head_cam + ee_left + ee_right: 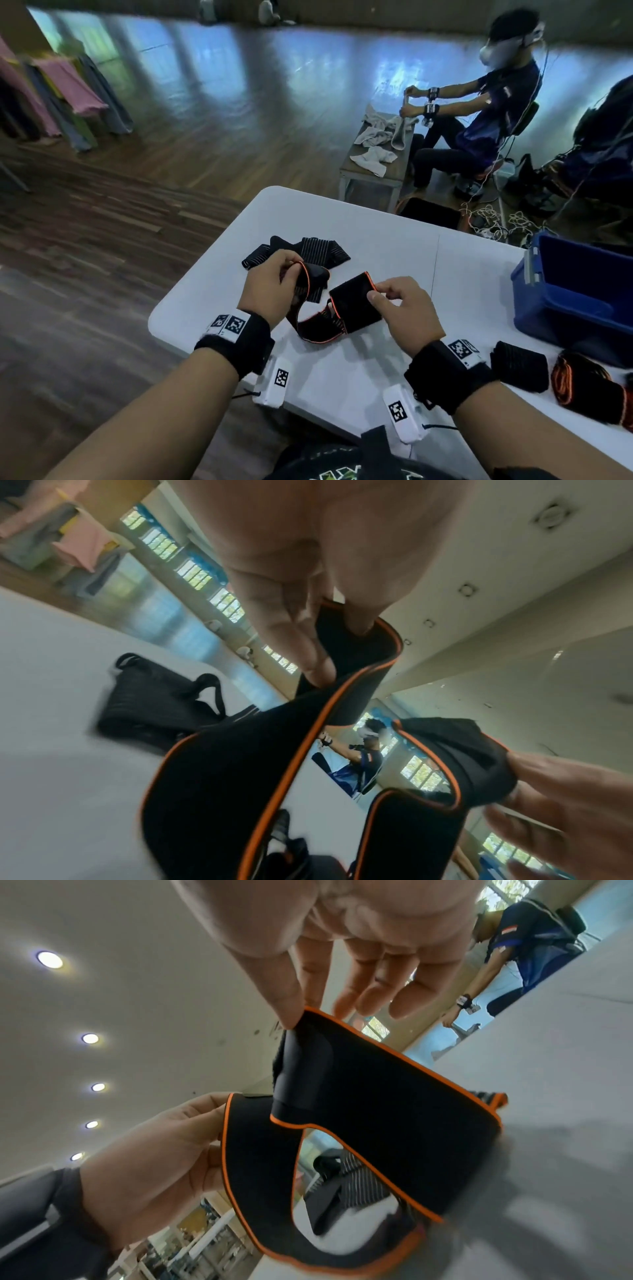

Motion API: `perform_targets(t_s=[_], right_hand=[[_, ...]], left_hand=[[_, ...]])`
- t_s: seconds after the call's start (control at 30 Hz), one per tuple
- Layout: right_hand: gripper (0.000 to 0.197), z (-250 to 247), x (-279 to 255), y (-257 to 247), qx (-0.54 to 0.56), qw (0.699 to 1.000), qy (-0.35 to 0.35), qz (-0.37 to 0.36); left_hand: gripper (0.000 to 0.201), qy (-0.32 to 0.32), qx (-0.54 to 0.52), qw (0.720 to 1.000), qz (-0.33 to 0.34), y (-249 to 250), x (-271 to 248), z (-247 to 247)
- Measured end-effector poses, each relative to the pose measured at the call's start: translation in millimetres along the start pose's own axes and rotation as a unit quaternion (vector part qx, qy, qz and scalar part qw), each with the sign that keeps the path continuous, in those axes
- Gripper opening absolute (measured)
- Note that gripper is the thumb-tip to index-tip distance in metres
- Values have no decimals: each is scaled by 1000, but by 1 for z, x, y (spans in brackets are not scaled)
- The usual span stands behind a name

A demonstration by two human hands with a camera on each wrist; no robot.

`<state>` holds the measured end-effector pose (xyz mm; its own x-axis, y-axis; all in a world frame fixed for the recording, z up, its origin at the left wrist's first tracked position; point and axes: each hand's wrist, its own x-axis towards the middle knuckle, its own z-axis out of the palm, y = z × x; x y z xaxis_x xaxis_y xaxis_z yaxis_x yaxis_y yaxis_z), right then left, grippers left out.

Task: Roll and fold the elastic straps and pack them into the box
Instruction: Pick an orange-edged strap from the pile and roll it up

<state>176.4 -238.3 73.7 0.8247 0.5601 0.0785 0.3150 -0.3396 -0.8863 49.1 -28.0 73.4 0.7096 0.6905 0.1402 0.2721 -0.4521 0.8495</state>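
A black elastic strap with orange edging (pixel 346 308) (pixel 240 764) (pixel 394 1110) hangs in a loop just above the white table (pixel 394 246). My left hand (pixel 270 287) (pixel 322 631) pinches one end of it between thumb and fingers. My right hand (pixel 397 305) (pixel 301 1015) pinches the other end by thumb and forefinger, the other fingers loose. A second, striped black strap (pixel 308 251) (pixel 150 696) lies on the table beyond my left hand. The blue box (pixel 579 294) stands at the table's right side.
Two rolled straps, one black (pixel 519 365) and one with orange edging (pixel 585 387), lie near the table's right front by the box. Another person (pixel 493 102) sits at a small table (pixel 376 171) further back. Cables (pixel 493 219) lie on the floor behind.
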Motion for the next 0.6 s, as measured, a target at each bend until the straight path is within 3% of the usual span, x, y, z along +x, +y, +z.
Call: perform_targets(t_s=[0.17, 0.27, 0.43, 0.6], right_hand=[[14, -34, 13, -20, 94, 994, 31, -39], [16, -53, 20, -33, 167, 984, 24, -49], [14, -72, 24, -48, 266, 964, 15, -11], [12, -97, 23, -51, 271, 962, 23, -11]], left_hand=[[23, 3, 17, 998, 59, 45, 5, 4], [34, -2, -53, 996, 68, 74, 6, 11], [22, -7, -169, 979, 109, 124, 6, 25], [11, -31, -257, 958, 122, 161, 6, 43]])
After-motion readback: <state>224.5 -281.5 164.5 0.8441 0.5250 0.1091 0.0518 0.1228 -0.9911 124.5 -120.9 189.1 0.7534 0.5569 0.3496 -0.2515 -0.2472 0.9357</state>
